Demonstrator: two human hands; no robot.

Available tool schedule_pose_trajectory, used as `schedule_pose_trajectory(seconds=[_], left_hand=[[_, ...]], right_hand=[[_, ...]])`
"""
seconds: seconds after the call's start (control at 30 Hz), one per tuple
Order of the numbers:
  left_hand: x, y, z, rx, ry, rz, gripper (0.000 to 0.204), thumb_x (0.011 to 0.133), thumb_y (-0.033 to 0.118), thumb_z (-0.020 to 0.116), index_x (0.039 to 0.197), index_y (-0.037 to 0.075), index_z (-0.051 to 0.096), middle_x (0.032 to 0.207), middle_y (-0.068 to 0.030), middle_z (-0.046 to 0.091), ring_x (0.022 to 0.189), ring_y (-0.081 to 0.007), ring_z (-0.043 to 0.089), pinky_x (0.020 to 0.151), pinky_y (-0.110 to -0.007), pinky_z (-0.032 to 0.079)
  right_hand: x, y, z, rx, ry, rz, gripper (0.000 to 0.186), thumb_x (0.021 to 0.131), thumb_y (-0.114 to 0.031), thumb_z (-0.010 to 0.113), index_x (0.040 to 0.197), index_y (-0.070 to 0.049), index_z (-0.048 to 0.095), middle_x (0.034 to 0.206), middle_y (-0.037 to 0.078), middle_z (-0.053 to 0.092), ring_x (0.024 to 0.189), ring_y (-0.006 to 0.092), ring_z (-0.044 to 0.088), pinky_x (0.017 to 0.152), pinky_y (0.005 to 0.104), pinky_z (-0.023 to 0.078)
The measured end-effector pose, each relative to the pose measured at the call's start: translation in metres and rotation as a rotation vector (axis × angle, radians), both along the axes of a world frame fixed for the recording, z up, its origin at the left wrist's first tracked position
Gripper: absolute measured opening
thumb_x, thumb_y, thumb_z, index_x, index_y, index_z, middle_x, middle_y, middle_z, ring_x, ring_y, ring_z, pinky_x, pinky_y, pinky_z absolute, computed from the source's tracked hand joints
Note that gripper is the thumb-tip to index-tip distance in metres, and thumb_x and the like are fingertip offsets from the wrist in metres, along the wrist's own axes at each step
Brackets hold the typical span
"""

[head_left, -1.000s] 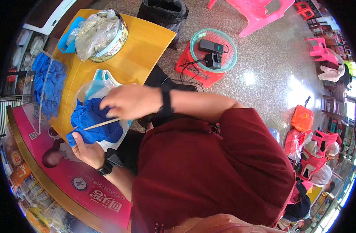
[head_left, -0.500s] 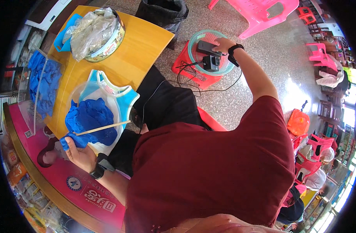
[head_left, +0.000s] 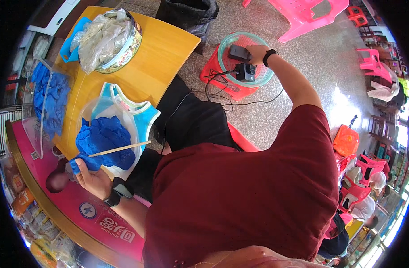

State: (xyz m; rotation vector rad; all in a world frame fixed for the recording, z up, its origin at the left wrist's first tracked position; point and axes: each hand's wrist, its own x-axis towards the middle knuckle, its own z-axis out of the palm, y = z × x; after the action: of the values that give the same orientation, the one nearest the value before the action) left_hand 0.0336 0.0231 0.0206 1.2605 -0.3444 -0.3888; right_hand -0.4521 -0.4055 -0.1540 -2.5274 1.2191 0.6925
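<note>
1. Two hands working apart: left hand (head_left: pixel 90 176) pinching blue dough (head_left: pixel 104 140) at bowl (head_left: pixel 90 111) edge, steadying it on desk (head_left: pixel 164 53).
2. Wooden stick (head_left: pixel 119 148) resting across dough, within reach.
3. Right hand (head_left: pixel 257 53) reaching into green basket (head_left: pixel 227 73), touching dark device (head_left: pixel 239 52); grip unclear.

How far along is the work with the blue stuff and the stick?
Done: a heap of blue material lies in the bag, with a stick across it. In hand: the left hand grips a corner of it; the right hand is away at the basket, on a dark device. Left: more blue material waits on the table.
</note>
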Motion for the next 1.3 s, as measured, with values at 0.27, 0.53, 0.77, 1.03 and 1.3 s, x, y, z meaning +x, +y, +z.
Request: schedule_pose_trajectory(seconds=[0.27,0.53,0.77,1.03,1.3], left_hand=[[0.002,0.0,-0.001,-0.015,0.028,-0.001,0.019,0.09,0.018,0.064,0.096,0.0,0.064,0.097,-0.0106,0.068,0.087,-0.0162,0.064,0.08,-0.027,0.051],[0.001,-0.003,0.001,0.003,0.017,0.016,0.021,0.089,0.019,0.065,0.097,0.0,0.064,0.098,-0.0104,0.067,0.087,-0.0165,0.064,0.081,-0.027,0.051],[-0.015,-0.016,0.005,0.045,0.011,-0.03,0.02,0.091,0.017,0.062,0.098,-0.002,0.063,0.1,-0.0112,0.066,0.091,-0.0173,0.062,0.083,-0.031,0.049],[-0.028,-0.02,0.016,0.01,-0.102,-0.111,0.023,0.092,0.018,0.061,0.102,-0.001,0.062,0.101,-0.0108,0.065,0.088,-0.0187,0.061,0.082,-0.032,0.05],[-0.014,-0.019,0.009,0.081,-0.148,0.058,0.03,0.093,0.027,0.06,0.101,-0.002,0.06,0.101,-0.0095,0.064,0.09,-0.0183,0.06,0.084,-0.033,0.047]], right_hand=[[0.007,-0.003,0.01,0.032,0.042,0.027,0.053,0.065,-0.028,0.074,0.107,-0.003,0.053,0.095,0.02,0.065,0.094,0.037,0.062,0.08,0.0433,0.05],[0.034,-0.006,0.046,-0.084,-0.054,0.072,0.046,0.071,-0.03,0.067,0.11,-0.005,0.06,0.103,0.018,0.065,0.097,0.0364,0.061,0.084,0.0447,0.049],[0.193,0.169,0.168,-0.067,-1.4,0.323,0.015,0.087,-0.015,0.061,0.099,-0.007,0.067,0.086,0.008,0.067,0.076,0.024,0.065,0.068,0.0333,0.054],[0.308,0.286,0.184,0.254,-1.595,0.483,0.036,0.08,-0.015,0.065,0.113,-0.007,0.054,0.09,0.012,0.058,0.083,0.032,0.058,0.071,0.041,0.049],[0.328,0.293,0.176,0.531,-1.506,0.354,0.024,0.086,-0.016,0.059,0.109,-0.006,0.055,0.087,0.015,0.061,0.081,0.0355,0.06,0.067,0.0443,0.048]])
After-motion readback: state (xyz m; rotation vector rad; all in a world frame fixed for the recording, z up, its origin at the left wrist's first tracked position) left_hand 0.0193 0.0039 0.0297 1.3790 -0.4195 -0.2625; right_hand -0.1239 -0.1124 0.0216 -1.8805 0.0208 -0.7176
